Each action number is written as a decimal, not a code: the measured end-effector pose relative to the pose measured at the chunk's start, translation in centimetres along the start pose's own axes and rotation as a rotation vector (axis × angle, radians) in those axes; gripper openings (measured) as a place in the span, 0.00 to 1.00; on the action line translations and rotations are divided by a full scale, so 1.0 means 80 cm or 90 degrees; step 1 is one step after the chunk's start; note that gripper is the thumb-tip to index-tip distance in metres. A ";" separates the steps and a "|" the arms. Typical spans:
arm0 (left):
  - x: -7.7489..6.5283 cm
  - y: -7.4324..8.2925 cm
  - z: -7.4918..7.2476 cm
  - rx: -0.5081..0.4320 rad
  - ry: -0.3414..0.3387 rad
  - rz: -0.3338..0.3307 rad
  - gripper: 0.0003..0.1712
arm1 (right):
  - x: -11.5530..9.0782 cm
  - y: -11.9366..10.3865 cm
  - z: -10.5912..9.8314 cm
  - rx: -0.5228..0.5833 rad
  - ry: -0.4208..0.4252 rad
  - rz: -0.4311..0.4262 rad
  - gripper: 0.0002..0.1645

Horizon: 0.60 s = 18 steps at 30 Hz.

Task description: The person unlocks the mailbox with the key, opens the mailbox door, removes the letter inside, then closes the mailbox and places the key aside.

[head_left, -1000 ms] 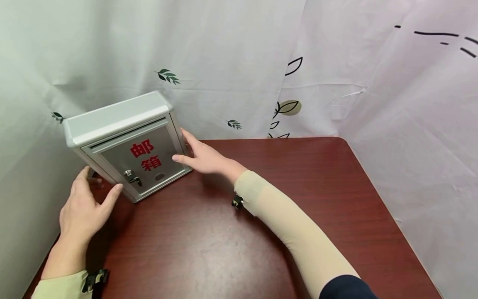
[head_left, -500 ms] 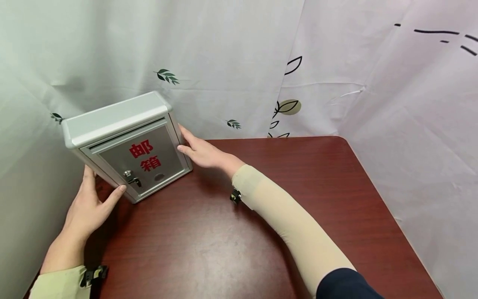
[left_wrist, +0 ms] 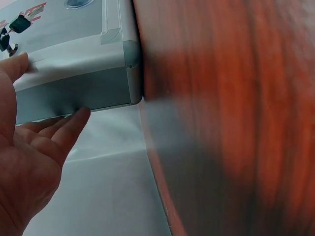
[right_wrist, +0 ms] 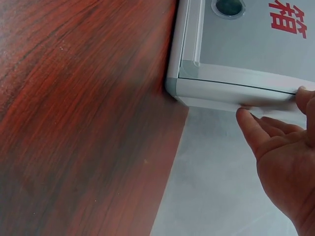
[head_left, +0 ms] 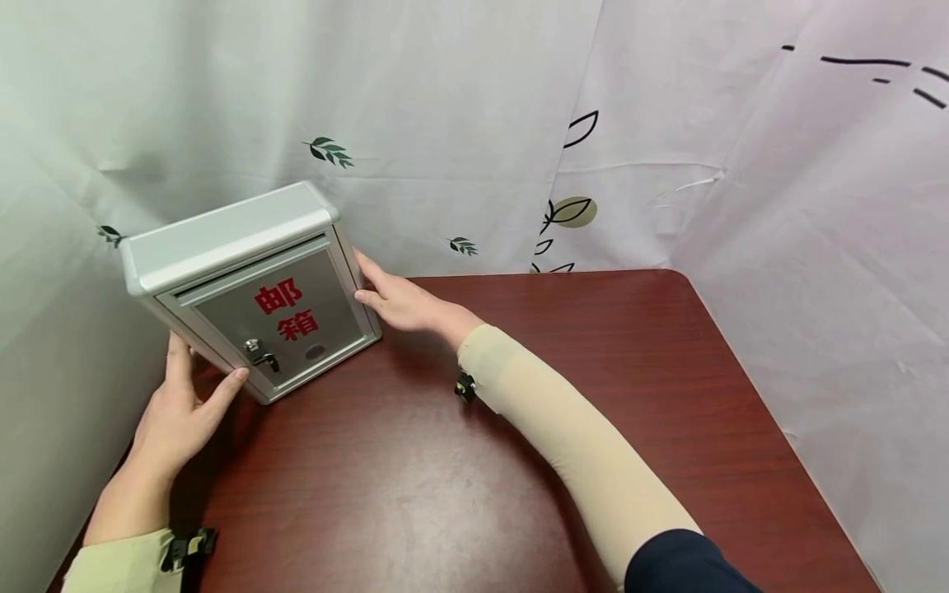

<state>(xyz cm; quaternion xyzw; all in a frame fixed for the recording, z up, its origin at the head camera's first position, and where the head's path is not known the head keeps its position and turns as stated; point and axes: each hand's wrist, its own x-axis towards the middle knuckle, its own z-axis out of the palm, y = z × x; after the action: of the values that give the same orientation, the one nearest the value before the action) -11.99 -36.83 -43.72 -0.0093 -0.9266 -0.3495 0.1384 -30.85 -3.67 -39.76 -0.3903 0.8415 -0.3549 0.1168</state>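
Note:
A silver metal mailbox with red Chinese characters stands upright at the back left of the table, its front turned slightly to the right. A lock with a key hanging from it sits low on the left of its door. My left hand grips the left side, thumb on the front frame and fingers reaching toward the back edge, as the left wrist view shows. On the opposite side my right hand holds the box, its thumb at the front edge and its fingertips at the rear edge.
The brown wood-grain table spreads to the right and toward me. White curtains printed with leaves hang close behind the mailbox and along both sides. A mail slot runs across the box's upper front.
My left hand has moved right and in against the mailbox's side. My right thumb has shifted from over the door to the box's right front edge. The mailbox has hardly moved.

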 end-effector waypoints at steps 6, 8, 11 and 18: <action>-0.003 -0.001 0.004 -0.034 -0.002 0.032 0.60 | 0.000 0.002 -0.001 0.006 -0.008 -0.004 0.47; -0.002 -0.002 0.007 -0.047 0.004 0.049 0.60 | -0.001 0.003 0.000 0.001 -0.007 0.002 0.47; 0.000 -0.002 0.010 -0.062 0.015 0.074 0.60 | -0.002 0.004 0.001 0.001 -0.003 -0.003 0.47; 0.001 0.000 0.014 -0.059 0.023 0.095 0.54 | -0.006 0.005 0.000 0.000 -0.008 -0.003 0.47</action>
<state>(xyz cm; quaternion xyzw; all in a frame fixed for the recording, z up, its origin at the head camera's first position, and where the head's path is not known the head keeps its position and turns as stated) -12.34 -36.10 -44.50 -0.0781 -0.9035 -0.3809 0.1803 -30.75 -3.16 -40.04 -0.3945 0.8398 -0.3529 0.1209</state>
